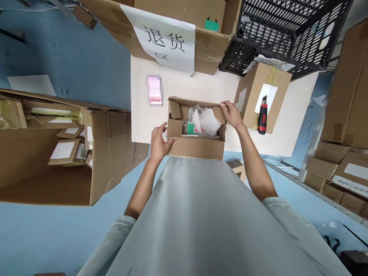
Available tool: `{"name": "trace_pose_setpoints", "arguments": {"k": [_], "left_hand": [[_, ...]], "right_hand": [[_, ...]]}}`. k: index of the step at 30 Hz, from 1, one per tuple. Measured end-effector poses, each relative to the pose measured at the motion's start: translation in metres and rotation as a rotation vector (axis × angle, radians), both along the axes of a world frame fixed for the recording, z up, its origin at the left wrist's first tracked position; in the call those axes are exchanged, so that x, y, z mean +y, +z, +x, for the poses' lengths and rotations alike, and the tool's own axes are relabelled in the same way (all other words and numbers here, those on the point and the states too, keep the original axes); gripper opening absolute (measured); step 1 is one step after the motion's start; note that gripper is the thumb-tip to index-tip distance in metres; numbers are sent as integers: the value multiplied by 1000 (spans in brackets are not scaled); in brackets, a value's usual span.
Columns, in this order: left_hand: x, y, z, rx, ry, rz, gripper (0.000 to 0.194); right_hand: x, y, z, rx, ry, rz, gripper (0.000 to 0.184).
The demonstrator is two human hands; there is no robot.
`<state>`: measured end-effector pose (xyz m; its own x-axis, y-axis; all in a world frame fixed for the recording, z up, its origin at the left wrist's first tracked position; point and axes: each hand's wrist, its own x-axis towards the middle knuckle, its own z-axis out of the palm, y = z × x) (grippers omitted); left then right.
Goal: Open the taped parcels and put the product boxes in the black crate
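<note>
An opened cardboard box (pixel 196 148) sits at the near edge of the white tabletop, its flaps folded outward. Inside lie crumpled white packing paper (pixel 209 122) and a green-and-white item (pixel 190 128), partly covered by the paper. My left hand (pixel 160 142) grips the box at its left side, thumb over the near corner. At the far right corner, my right hand (pixel 231 114) holds the rim, fingers bent over the edge. On a taped carton (pixel 266 73) to the right lies a red-and-black utility knife (pixel 262 117), blade out.
A large carton (pixel 211 51) with a paper sign stands at the back of the table (pixel 178 84). Black plastic crates (pixel 267 38) are at back right. A big open carton (pixel 106 149) holding small boxes stands left. Stacked cartons (pixel 322 165) are at far right.
</note>
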<state>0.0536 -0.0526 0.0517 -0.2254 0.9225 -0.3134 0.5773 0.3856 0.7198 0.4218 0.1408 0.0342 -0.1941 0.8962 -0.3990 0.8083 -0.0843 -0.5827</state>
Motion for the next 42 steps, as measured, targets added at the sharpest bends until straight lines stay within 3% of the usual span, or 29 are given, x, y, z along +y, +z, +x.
{"name": "trace_pose_setpoints", "arguments": {"k": [5,10,13,15,19,21,26,29,31,34,39,42], "left_hand": [[3,16,0,108,-124,40,78],[20,42,17,138,-264,136,79],[38,46,29,118,-344,134,70],[53,42,38,115,-394,91,68],[84,21,63,179,-557,-74,81],[99,10,76,227,-659,-143,82],[128,-7,104,305,-788,-174,70],[140,-10,113,293,-828,-165,64],[145,-8,117,275,-855,-170,51],[148,-3,115,257,-815,-158,36],[150,8,98,282,-546,-88,31],[158,7,88,285,-386,-99,36]], "right_hand": [[-9,13,-3,-32,-33,57,63],[-38,60,-17,-150,-62,212,60],[-60,84,-38,-297,-10,100,54],[-69,91,-55,-421,46,-25,48],[-72,88,-80,-562,121,-168,32],[-69,83,-85,-576,157,-195,35],[-65,74,-89,-533,228,-188,39],[-65,67,-92,-541,206,-212,59],[-64,62,-95,-549,246,-253,46],[-63,59,-98,-530,303,-260,32],[-56,70,-106,-434,223,-111,47],[-47,70,-111,-338,276,-38,59]]}}
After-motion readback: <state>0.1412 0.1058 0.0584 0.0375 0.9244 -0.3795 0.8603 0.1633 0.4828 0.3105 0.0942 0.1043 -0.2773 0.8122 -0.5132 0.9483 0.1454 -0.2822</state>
